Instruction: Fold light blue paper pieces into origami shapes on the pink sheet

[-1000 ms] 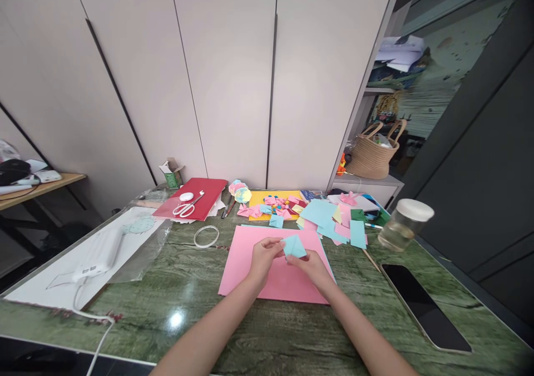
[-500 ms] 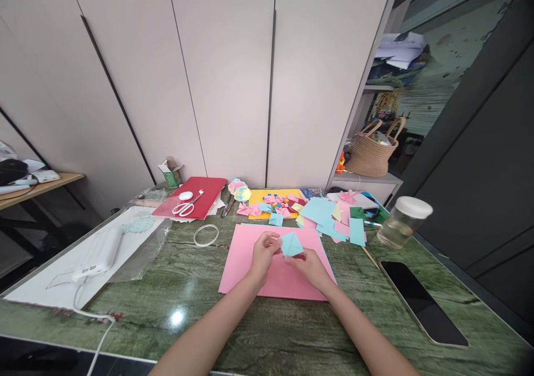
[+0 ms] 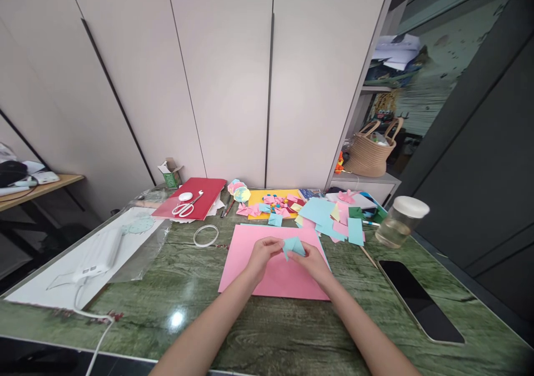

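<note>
Between my two hands is a small folded piece of light blue paper (image 3: pixel 294 246), creased and bent out of flat. My left hand (image 3: pixel 266 253) pinches its left corner, and my right hand (image 3: pixel 311 260) grips its right side with thumb and fingers. Both hands are over a large pink paper sheet (image 3: pixel 275 280) on the green table. Just beyond that sheet rests another small blue folded paper (image 3: pixel 275 219). Behind it, a yellow sheet (image 3: pixel 278 193) carries several small pink and blue folded pieces.
Blue, pink and yellow paper pieces (image 3: pixel 317 212) are heaped right of the pink sheet. A lidded jar (image 3: pixel 394 228) and a phone (image 3: pixel 419 301) are farther right. Leftward are a white ring (image 3: pixel 206 236), scissors (image 3: pixel 183 209) on a red folder (image 3: pixel 204 189), and a power bank (image 3: pixel 99 256) with its cable.
The blue paper has gone from a flat diamond facing me to a bent, tilted shape. Both hands have shifted slightly while keeping hold of it.
</note>
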A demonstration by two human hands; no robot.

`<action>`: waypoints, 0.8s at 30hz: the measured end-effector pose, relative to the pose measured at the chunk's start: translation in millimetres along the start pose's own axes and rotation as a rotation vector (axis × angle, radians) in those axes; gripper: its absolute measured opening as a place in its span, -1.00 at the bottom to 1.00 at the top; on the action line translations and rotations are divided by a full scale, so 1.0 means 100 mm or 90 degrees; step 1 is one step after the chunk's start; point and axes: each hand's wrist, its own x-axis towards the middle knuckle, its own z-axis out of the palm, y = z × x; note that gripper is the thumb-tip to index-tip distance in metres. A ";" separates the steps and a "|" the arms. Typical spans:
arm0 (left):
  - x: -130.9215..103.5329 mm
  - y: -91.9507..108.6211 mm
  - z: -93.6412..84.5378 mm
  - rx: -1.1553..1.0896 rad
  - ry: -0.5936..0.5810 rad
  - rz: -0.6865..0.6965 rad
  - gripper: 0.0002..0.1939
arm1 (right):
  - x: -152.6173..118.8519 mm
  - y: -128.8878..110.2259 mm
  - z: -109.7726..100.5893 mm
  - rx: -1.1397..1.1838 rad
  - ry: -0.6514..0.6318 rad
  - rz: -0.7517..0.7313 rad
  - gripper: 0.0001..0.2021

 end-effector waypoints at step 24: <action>-0.06 0.02 0.09 0.126 -0.084 0.050 -0.66 | 0.00 0.02 -0.02 0.070 0.078 0.036 -0.71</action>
